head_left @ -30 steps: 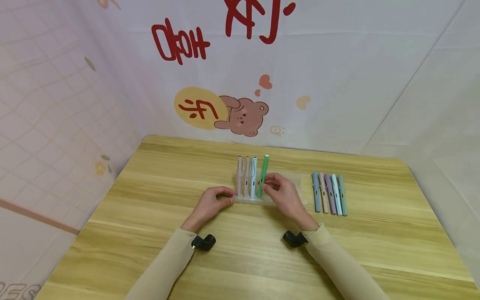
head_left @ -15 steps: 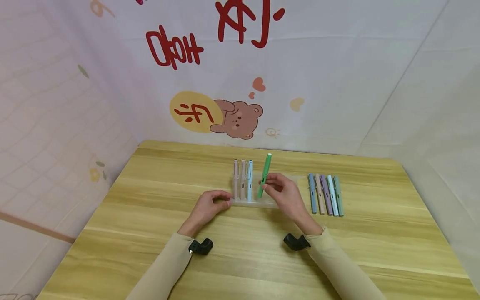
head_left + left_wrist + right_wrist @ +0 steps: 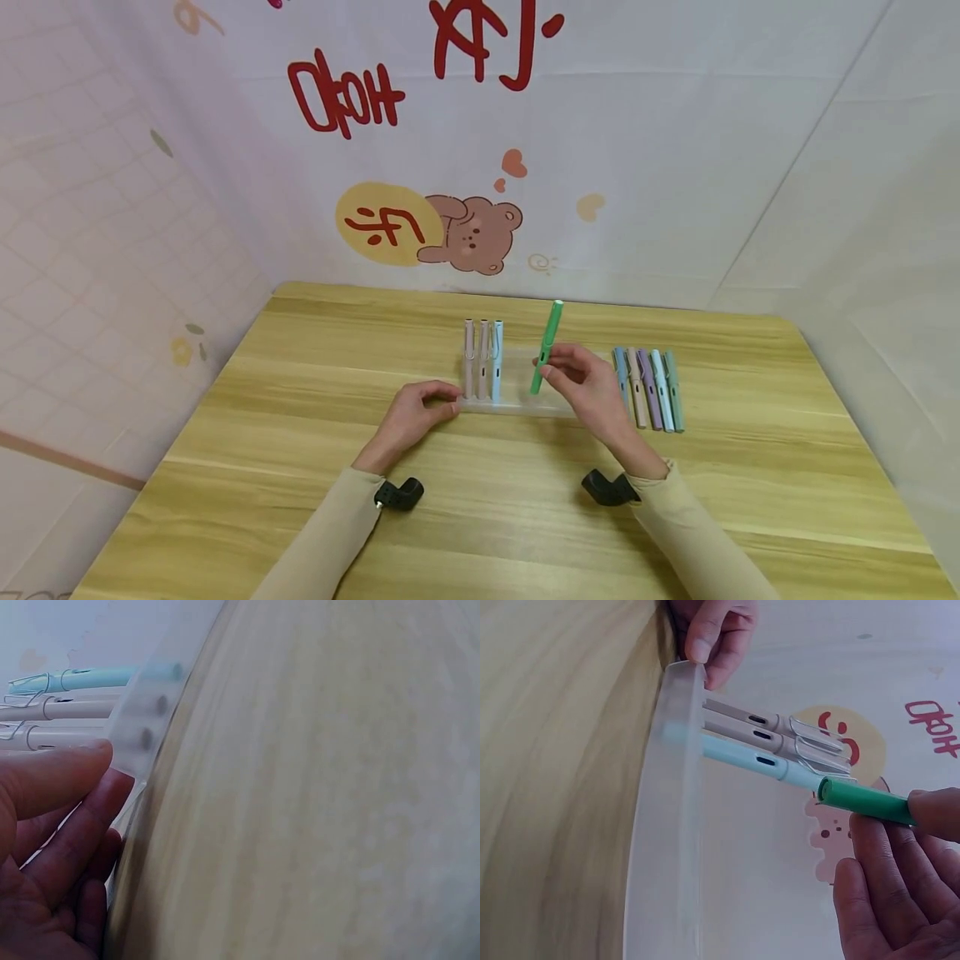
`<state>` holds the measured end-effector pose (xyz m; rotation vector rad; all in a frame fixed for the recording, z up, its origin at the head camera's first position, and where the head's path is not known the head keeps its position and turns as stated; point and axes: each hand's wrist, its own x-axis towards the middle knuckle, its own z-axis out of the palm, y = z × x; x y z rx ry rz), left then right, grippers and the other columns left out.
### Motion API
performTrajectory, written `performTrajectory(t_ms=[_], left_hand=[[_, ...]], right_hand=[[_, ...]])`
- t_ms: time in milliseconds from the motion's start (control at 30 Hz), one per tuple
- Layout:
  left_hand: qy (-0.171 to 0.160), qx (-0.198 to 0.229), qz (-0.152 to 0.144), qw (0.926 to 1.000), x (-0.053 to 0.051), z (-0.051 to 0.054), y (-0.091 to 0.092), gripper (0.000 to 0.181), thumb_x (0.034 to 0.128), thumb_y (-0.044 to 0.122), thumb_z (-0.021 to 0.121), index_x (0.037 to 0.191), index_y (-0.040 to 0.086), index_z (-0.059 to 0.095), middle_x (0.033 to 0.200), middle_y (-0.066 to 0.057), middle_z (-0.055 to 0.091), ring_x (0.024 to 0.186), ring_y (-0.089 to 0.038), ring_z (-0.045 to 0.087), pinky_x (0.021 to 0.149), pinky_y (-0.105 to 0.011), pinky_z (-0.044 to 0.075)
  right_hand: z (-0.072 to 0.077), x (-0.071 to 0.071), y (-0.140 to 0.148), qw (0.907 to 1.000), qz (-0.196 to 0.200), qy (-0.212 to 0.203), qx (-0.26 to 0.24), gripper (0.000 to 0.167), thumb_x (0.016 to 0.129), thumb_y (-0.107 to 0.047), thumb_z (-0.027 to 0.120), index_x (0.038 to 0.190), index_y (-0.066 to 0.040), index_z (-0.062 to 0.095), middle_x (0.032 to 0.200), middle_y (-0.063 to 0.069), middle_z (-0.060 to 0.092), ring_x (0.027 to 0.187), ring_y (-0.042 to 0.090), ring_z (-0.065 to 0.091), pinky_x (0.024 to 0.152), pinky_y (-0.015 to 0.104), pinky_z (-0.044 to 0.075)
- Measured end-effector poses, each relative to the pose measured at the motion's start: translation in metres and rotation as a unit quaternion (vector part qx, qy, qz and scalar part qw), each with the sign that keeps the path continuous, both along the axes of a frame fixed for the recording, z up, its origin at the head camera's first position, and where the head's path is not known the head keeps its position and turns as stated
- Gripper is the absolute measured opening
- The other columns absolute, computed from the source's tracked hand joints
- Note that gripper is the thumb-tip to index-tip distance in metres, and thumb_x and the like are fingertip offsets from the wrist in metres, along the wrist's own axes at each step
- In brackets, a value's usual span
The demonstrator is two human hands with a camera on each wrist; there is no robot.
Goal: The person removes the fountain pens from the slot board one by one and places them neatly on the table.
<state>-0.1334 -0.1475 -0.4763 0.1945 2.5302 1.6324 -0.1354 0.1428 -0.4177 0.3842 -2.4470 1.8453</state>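
My right hand point(image 3: 594, 395) pinches a green pen point(image 3: 548, 346) between thumb and fingers, tilted and raised clear of the translucent pen holder point(image 3: 517, 407). In the right wrist view the green pen's lower end point(image 3: 855, 799) points toward the holder. Two greyish-pink pens and a light blue pen point(image 3: 497, 360) stand upright at the holder's left side. My left hand point(image 3: 411, 423) holds the holder's left end; the left wrist view shows thumb and fingers at its corner point(image 3: 133, 754).
Several capped pens point(image 3: 649, 390) lie side by side on the wooden table point(image 3: 480, 517), right of the holder, in blue, pinkish, purple, pale blue and green. Behind the table hangs a printed white cloth point(image 3: 660, 167).
My right hand has lifted the green pen out of its place beside the light blue pen and moved it to the right. The left hand stays at the holder's end.
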Motion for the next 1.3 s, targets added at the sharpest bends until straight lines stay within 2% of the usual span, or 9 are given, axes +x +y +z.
performTrajectory(t_ms=[367,567,1033,1300], left_hand=[[0.002,-0.005,0.003,1.0000,0.000,-0.001,0.001,0.015,0.0928,0.010,0.077,0.108,0.009,0.079,0.112,-0.004,0.075,0.115,-0.025,0.064,0.104,-0.050,0.046],[-0.002,-0.006,0.004,1.0000,0.001,0.000,0.001,0.015,0.0929,0.009,0.077,0.108,0.009,0.079,0.112,-0.004,0.075,0.115,-0.025,0.064,0.103,-0.050,0.047],[-0.005,-0.010,-0.002,0.9999,0.000,0.001,-0.001,0.016,0.0941,0.011,0.076,0.110,0.009,0.078,0.114,-0.004,0.075,0.116,-0.027,0.063,0.105,-0.051,0.046],[-0.006,-0.012,-0.003,0.9999,0.001,0.003,0.000,0.016,0.0943,0.012,0.076,0.110,0.009,0.078,0.114,-0.004,0.075,0.116,-0.026,0.064,0.104,-0.051,0.046]], right_hand=[[0.006,0.009,0.018,0.9993,-0.011,0.017,0.032,0.031,0.100,-0.017,0.071,0.125,0.000,0.066,0.115,0.014,0.075,0.102,0.012,0.070,0.085,0.020,0.055],[0.009,0.013,0.028,0.9985,-0.019,0.013,0.049,0.030,0.101,-0.018,0.070,0.125,-0.001,0.066,0.115,0.012,0.075,0.102,0.009,0.070,0.085,0.019,0.054],[0.010,0.017,0.050,0.9975,-0.049,0.017,0.049,0.029,0.101,-0.016,0.069,0.123,0.003,0.066,0.114,0.018,0.074,0.098,0.001,0.068,0.084,0.015,0.053],[0.009,0.018,0.059,0.9987,-0.041,0.017,0.025,0.030,0.102,-0.014,0.068,0.124,0.007,0.063,0.115,0.022,0.073,0.101,0.002,0.068,0.085,0.017,0.054]])
